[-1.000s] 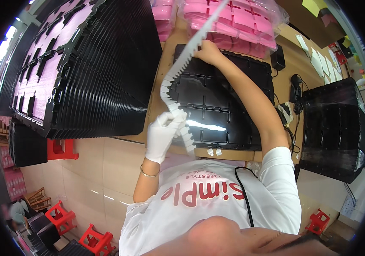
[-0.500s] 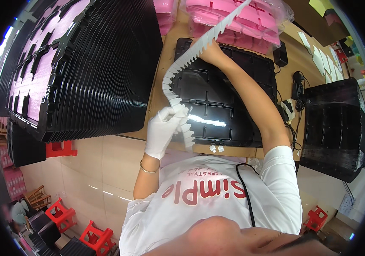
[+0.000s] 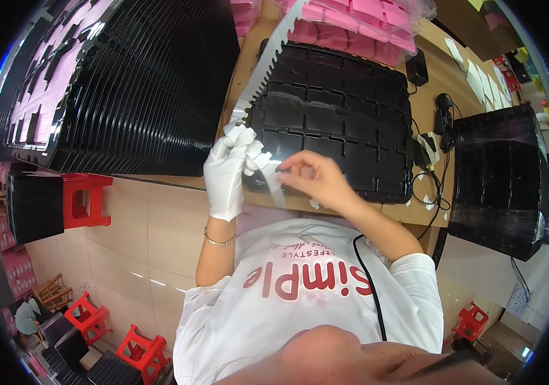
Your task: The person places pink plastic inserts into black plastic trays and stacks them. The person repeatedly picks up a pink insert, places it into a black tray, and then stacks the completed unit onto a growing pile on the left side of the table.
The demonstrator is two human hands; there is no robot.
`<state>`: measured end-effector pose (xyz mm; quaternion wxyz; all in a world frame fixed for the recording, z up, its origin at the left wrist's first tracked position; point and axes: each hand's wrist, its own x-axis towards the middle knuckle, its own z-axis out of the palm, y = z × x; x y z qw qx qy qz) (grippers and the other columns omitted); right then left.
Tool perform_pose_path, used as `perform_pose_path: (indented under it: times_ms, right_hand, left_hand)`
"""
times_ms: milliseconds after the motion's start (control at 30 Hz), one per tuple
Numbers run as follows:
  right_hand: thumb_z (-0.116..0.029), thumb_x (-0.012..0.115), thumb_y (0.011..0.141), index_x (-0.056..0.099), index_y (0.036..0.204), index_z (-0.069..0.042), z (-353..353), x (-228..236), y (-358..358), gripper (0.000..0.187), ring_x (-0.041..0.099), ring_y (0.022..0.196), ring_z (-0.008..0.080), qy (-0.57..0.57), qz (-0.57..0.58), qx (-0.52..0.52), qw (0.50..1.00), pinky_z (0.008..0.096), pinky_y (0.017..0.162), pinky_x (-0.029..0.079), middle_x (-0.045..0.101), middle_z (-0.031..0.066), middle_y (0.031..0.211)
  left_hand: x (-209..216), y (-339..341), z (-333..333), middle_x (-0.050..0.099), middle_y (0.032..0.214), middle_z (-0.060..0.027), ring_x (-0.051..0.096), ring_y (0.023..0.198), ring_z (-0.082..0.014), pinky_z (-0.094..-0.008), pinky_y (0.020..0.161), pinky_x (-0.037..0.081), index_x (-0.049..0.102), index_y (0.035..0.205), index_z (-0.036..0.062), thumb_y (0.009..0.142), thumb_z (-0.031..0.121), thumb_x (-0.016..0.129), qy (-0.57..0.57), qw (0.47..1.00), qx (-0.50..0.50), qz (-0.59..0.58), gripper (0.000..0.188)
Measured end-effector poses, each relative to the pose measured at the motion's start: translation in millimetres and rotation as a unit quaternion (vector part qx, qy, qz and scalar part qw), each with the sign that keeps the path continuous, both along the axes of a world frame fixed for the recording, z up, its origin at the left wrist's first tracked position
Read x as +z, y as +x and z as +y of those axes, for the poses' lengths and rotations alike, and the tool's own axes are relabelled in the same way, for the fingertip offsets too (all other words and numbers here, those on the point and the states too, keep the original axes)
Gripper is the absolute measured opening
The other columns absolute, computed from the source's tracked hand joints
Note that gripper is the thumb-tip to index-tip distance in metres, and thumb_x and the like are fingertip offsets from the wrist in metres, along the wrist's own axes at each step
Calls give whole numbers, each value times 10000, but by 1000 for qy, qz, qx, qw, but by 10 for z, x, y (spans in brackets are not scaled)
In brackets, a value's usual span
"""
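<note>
My left hand [image 3: 224,183], in a white glove, is closed around a long white strip [image 3: 267,67] with a row of small dark-tipped tabs along one edge. The strip runs up and away past the glove, and its short end hangs below toward me. Beside that lower end, my bare right hand [image 3: 322,183] pinches a small dark piece at the strip's edge; whether the piece is still attached I cannot tell. Under and beyond both hands lies a black moulded tray [image 3: 335,119] with raised cross-shaped ridges, on the brown table.
A tall stack of black trays [image 3: 140,90] rises close on the left. Pink foam pieces in clear plastic [image 3: 364,32] lie at the back. On the right are cables [image 3: 444,138] and wrapped black trays [image 3: 496,176]. Red stools [image 3: 85,199] stand on the floor.
My right hand has come back from the tray's far edge to the strip's lower end, where it now pinches. My left hand has shifted slightly left and away with the strip.
</note>
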<state>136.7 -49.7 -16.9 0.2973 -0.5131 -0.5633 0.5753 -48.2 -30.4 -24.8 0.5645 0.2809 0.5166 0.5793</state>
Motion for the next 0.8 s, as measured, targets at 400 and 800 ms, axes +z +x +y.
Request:
perform_pose_path:
  times_ms: [400, 800]
  right_hand:
    - [-79, 788, 761, 686, 818, -65, -127, 117, 90, 118, 539, 721, 116, 209, 77, 107, 969, 245, 597, 423, 569, 24, 833]
    - [-177, 728, 746, 658, 765, -30, 591, -121, -109, 164, 588, 689, 253, 282, -241, 227, 901, 376, 631, 469, 580, 106, 766]
  left_hand:
    - [-27, -72, -209, 641, 765, -32, 475, 557, -17, -168, 469, 319, 637, 914, 45, 944, 165, 643, 12, 998, 56, 11, 124]
    - [-160, -268, -516, 669, 778, -67, 503, 539, -29, -174, 467, 361, 643, 969, 22, 931, 108, 646, 13, 997, 73, 20, 93]
